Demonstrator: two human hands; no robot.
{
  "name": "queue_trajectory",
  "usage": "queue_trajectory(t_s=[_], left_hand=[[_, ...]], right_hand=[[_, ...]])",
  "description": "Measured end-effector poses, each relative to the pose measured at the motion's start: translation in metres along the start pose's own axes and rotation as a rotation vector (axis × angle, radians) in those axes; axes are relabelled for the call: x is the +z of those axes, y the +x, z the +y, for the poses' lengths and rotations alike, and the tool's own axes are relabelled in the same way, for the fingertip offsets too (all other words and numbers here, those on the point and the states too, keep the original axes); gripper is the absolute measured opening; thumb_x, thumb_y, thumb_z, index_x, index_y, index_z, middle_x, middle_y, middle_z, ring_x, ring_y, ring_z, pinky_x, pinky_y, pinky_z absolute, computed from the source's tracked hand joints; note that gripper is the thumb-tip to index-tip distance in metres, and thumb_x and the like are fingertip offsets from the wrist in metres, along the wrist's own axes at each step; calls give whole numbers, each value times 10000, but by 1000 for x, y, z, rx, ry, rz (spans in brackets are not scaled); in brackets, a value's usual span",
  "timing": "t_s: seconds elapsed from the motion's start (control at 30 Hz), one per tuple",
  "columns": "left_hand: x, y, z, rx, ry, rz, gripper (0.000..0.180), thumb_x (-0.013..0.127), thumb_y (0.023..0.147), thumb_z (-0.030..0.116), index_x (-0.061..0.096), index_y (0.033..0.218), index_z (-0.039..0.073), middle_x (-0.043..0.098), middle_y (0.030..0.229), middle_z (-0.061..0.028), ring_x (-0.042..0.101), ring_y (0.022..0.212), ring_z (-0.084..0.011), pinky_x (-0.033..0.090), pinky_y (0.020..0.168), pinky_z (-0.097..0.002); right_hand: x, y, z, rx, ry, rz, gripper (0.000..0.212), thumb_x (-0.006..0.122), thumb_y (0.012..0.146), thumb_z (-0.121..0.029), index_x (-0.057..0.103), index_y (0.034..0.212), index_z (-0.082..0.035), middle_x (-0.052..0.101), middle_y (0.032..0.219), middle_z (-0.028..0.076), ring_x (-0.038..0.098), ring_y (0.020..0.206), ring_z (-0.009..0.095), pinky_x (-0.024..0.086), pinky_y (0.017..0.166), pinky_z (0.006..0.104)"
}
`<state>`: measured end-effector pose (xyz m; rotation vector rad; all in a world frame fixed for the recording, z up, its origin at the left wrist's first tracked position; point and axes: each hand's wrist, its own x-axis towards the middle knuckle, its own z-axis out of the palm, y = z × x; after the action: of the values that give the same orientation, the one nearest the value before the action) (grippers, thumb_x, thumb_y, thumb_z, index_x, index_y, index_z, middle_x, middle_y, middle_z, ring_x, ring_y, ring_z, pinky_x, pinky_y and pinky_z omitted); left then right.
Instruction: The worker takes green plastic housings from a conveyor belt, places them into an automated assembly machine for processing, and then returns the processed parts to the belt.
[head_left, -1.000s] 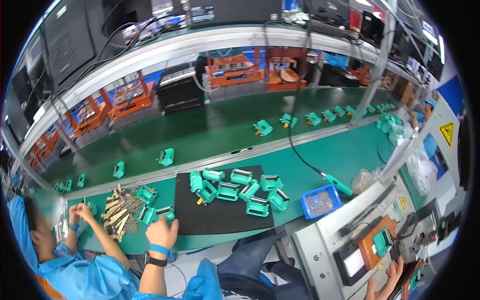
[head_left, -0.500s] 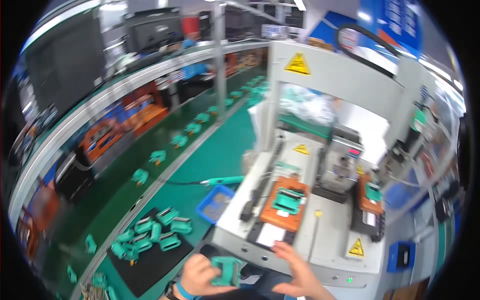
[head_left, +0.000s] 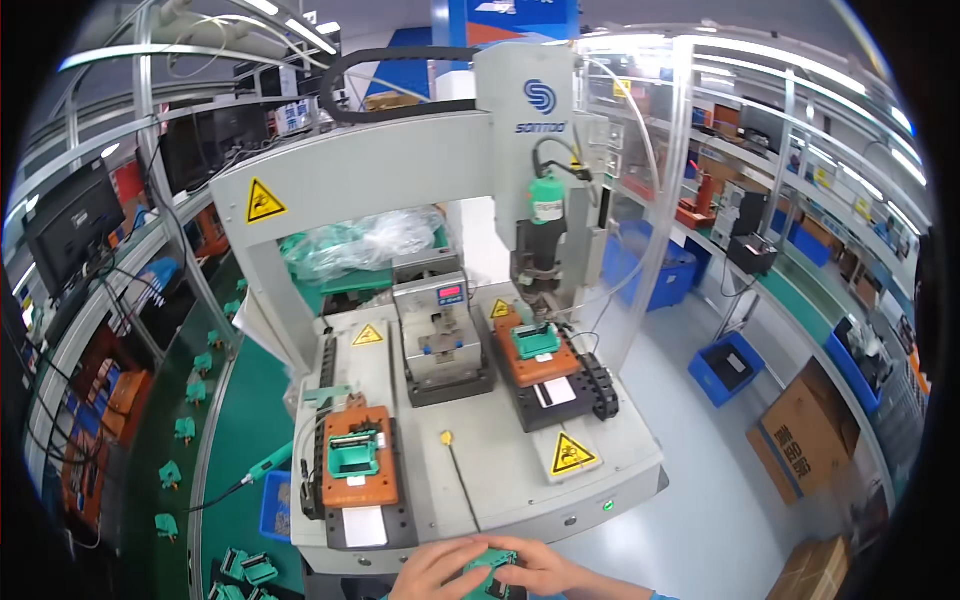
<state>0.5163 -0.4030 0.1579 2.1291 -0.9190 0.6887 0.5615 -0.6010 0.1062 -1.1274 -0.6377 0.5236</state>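
Observation:
A green plastic housing (head_left: 492, 577) is between my two hands at the lower edge, in front of the machine. My left hand (head_left: 436, 570) grips it from the left, fingers bent over its top. From the right, my right hand (head_left: 540, 570) closes on it, thumb and fingers against its side. The lower part of the housing is cut off. Beyond them, a similar green housing (head_left: 354, 456) sits in an orange fixture (head_left: 376, 487) on the machine's left. Another green housing (head_left: 536, 341) rests in the orange fixture (head_left: 543, 369) on the right.
The grey benchtop machine (head_left: 470, 500) carries an upright frame and a green-capped screwdriver unit (head_left: 546, 215). A handheld green screwdriver (head_left: 268, 462) lies left, near a blue bin (head_left: 275, 508). Several green housings (head_left: 248, 567) lie lower left; others line the conveyor (head_left: 150, 497).
The view has swung right. Earlier my left hand alone held the housing, with my right hand open and apart; now both hands are on it.

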Motion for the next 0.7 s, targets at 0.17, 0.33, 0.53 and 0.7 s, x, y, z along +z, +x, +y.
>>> queue_trajectory(t_s=[0.17, 0.33, 0.53, 0.7], left_hand=[[18, 26, 1, 165, 143, 60, 454, 764, 716, 163, 598, 1136, 116, 594, 1171, -160, 573, 957, -364, 485, 787, -462], [40, 50, 5, 176, 123, 113, 462, 745, 703, 105, 605, 1142, 142, 598, 1122, -154, 570, 939, -352, 489, 749, -458], [60, 67, 3, 243, 77, 86, 459, 758, 689, 112, 619, 1126, 127, 600, 1123, -141, 573, 944, -354, 493, 763, -464], [72, 78, 8, 281, 46, 44, 461, 749, 686, 90, 638, 1131, 136, 603, 1116, -117, 576, 949, -343, 498, 762, -451]], right_hand=[[-29, -17, 34, 42, 69, 234, 475, 651, 907, -153, 472, 1320, 0, 531, 1319, 173, 522, 1201, 269, 424, 997, 385], [-51, -21, 32, -152, 108, 362, 274, 686, 847, 54, 531, 1069, 11, 646, 1040, 96, 620, 956, 132, 525, 799, 283], [-66, -33, -4, -151, 269, 302, 320, 693, 845, 32, 528, 1119, 10, 647, 1085, 111, 624, 986, 157, 524, 844, 304], [-86, -51, 18, -39, 337, 356, 319, 704, 835, 24, 557, 1118, 23, 652, 1102, 119, 622, 1012, 167, 517, 877, 319]])
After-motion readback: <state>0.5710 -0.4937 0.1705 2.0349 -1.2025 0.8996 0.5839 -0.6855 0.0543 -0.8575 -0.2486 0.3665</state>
